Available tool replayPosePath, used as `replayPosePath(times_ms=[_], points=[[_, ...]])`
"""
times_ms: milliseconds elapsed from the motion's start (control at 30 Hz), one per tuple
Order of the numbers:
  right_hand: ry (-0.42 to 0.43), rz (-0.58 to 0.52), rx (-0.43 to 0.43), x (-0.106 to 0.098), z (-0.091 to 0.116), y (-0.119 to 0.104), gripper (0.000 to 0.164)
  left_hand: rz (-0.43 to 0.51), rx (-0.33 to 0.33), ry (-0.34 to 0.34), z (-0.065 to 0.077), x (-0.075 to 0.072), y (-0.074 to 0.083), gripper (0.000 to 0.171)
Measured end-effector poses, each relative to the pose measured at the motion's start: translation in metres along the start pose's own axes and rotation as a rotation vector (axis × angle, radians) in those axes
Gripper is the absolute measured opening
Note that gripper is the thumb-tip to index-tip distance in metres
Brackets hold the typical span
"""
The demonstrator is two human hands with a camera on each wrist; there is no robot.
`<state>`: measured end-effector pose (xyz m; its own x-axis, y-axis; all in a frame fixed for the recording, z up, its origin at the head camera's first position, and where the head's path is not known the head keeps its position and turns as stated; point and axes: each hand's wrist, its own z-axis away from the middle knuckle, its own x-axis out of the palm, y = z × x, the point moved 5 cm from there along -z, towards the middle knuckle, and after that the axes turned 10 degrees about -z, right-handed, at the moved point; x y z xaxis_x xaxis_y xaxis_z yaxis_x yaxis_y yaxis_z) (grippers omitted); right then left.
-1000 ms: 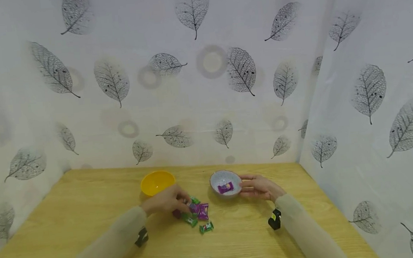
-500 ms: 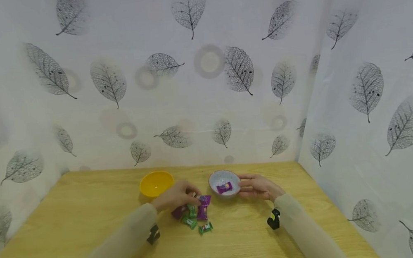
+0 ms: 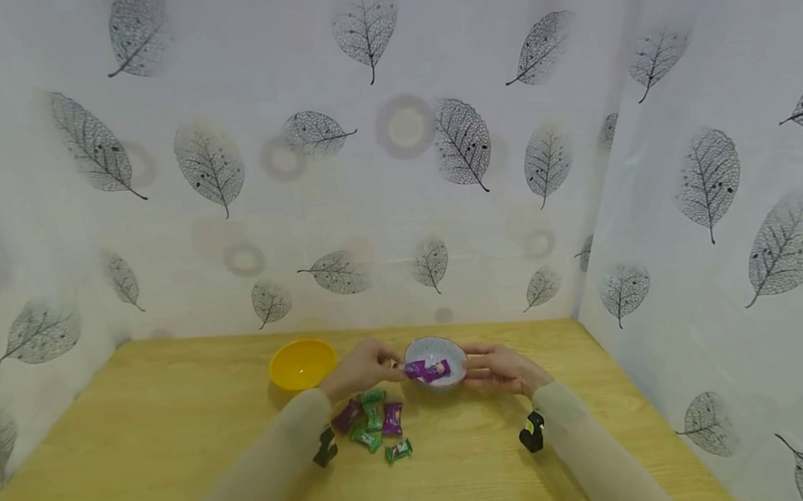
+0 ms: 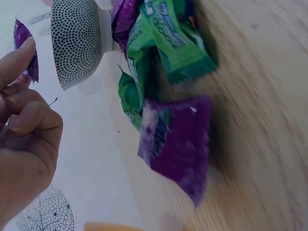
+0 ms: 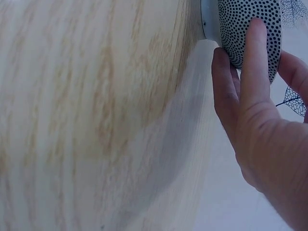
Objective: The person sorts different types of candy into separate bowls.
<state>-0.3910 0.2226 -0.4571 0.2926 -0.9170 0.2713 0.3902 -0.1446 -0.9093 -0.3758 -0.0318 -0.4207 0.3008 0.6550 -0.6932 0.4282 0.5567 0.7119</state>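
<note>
My left hand (image 3: pixel 363 367) pinches a purple-wrapped candy (image 3: pixel 414 369) between thumb and finger at the left rim of a speckled bowl (image 3: pixel 447 349). In the left wrist view the pinched candy (image 4: pixel 33 69) stands beside the dotted outer wall of the bowl (image 4: pixel 77 48). Another purple candy (image 3: pixel 440 369) lies inside this bowl. My right hand (image 3: pixel 506 369) rests nearly straight fingers against the bowl's right side, also seen in the right wrist view. On the table, below my left hand, lies a pile of purple candies (image 3: pixel 392 419) and green candies (image 3: pixel 366 438).
A yellow bowl (image 3: pixel 304 365) stands left of the pile, close behind my left forearm. The wooden table (image 3: pixel 172 434) ends at a leaf-print curtain (image 3: pixel 382 204) at the back and sides. One green candy (image 3: pixel 398 451) lies slightly apart, nearer the front.
My left hand has picked a purple candy from the pile and carried it right to the speckled bowl's rim. My right hand has stayed at the bowl's side.
</note>
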Motion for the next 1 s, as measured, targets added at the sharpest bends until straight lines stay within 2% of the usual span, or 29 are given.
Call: replayPosePath(times_ms=[167,400,600,867,1000], points=[[-0.012,0.014,0.002,0.001,0.000,0.002,0.056,0.005,-0.016,0.008,-0.007,0.005,0.002,0.019],[-0.019,0.021,0.009,0.000,-0.001,0.006,0.056,-0.018,0.004,0.067,-0.019,0.018,0.002,0.016],[-0.008,0.039,0.014,0.000,0.001,0.006,0.056,-0.020,-0.001,0.082,-0.024,0.025,0.004,0.020],[-0.029,0.021,0.022,0.002,0.001,0.001,0.057,-0.054,-0.016,0.097,-0.028,0.024,0.010,0.022],[-0.032,0.023,0.020,0.002,0.001,0.000,0.057,-0.037,-0.015,0.102,-0.028,0.026,0.011,0.022]])
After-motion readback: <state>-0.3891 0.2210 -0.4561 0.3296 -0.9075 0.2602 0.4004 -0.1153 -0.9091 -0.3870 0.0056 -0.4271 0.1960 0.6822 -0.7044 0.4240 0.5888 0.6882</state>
